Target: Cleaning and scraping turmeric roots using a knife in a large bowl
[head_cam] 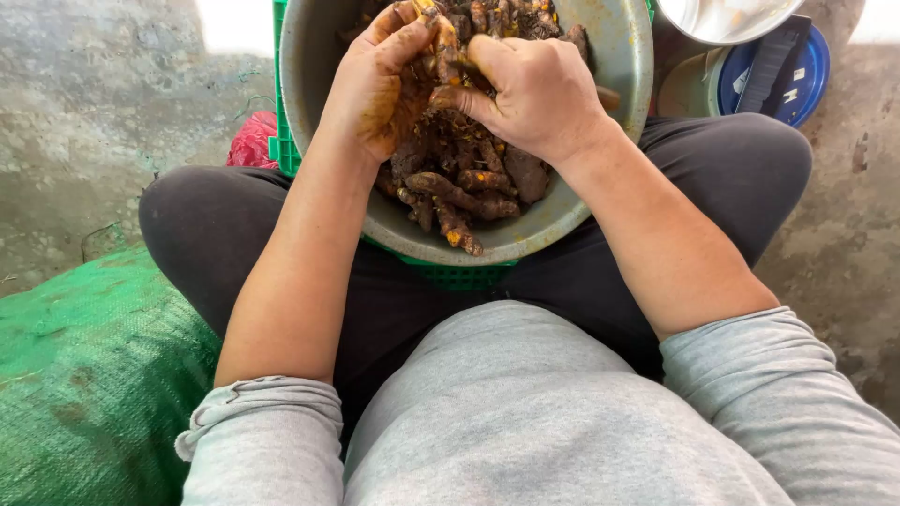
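A grey metal bowl (614,70) sits on a green plastic crate (450,275) between my knees. It is full of muddy brown turmeric roots (464,183) with orange cut ends. My left hand (380,80), stained yellow, cups a clump of roots over the bowl. My right hand (534,89) grips the same clump from the other side, its thumb and fingers pinching one root. Both hands meet above the middle of the bowl. My grey sleeves are pushed up on both forearms.
A green woven sack (89,375) lies at my left. A red mesh bag (251,141) shows beside the crate. At the upper right stand another metal bowl (727,17) and a blue lid with a dark tool (783,61). The floor is rough concrete.
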